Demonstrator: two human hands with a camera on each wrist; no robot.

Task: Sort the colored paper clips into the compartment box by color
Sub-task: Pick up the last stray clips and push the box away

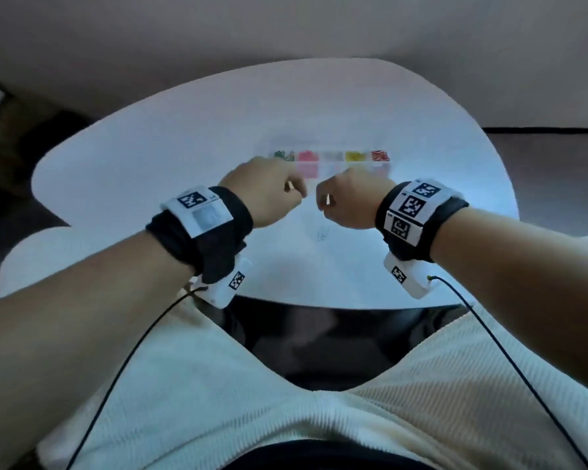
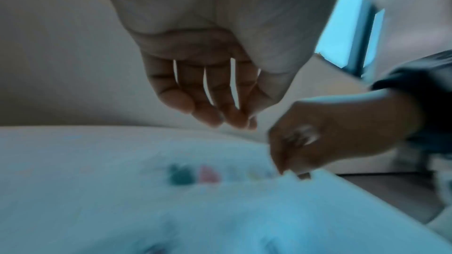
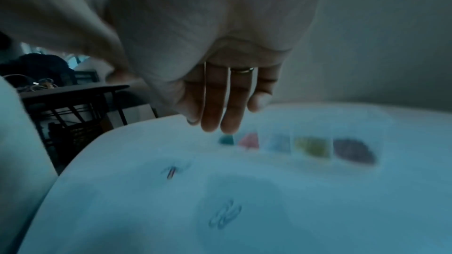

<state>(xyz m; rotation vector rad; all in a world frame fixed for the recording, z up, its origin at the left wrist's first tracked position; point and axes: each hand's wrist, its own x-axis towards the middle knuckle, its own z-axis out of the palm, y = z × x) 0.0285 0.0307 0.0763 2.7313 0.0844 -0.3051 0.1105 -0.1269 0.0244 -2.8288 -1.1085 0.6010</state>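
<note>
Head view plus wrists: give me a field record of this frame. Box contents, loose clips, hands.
surface: white table
box: clear compartment box, far side of the table beyond both hands
filled row, left to right: green, pink, pale/whitish, yellow, red
loose clips: a few pale clips and one darker clip on the table, near side of the box
left hand: raised above the table, fingers hang loosely; a held clip is not discernible
right hand: raised, fingers down, ring visible; contents unclear
image quality: wrist views motion-blurred
</note>
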